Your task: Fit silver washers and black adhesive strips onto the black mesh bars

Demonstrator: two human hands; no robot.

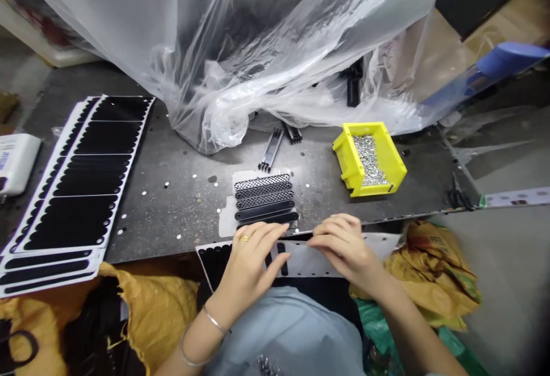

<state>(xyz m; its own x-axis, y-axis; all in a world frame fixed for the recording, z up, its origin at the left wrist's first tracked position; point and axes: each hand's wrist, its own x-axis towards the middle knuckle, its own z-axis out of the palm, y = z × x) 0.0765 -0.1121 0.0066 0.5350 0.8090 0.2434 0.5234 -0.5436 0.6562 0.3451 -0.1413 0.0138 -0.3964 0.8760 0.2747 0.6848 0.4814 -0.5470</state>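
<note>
Head view: left hand (251,258) and right hand (344,250), fingers (330,238) half-curled, touch a white backing sheet (303,264); any grip is unclear.

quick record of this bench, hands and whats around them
left hand: on the white backing sheet, ring on a finger, bangles at the wrist
right hand: on the same sheet, facing the left hand
between hands: black strip on the sheet
just ahead: row of black strips, the farther ones perforated, on the metal workbench
right of row: yellow plastic bin of small silver pieces
far left: stacked sheets of black strips
behind: clear plastic sheeting
</note>
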